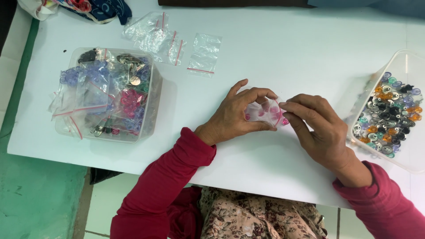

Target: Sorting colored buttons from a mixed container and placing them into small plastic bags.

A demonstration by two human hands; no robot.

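Fingers (252, 95) of the left hand (232, 117) and right hand (321, 128) are pinched on a small clear bag (264, 111) of pink pieces; a tub of mixed pieces (389, 113) is seen at 3 o'clock on the counter (274, 53).

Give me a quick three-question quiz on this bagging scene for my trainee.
1. True or false: both hands hold the same small clear bag.
2. Which container holds loose mixed-colour pieces? A. the tub on the person's right B. the tub on the person's left
3. What lies on the white table beyond the hands?

Key:
1. True: the left hand and right hand pinch it together; pink pieces show inside.
2. A. The left tub holds filled bags.
3. Empty clear zip bags with red seal strips.
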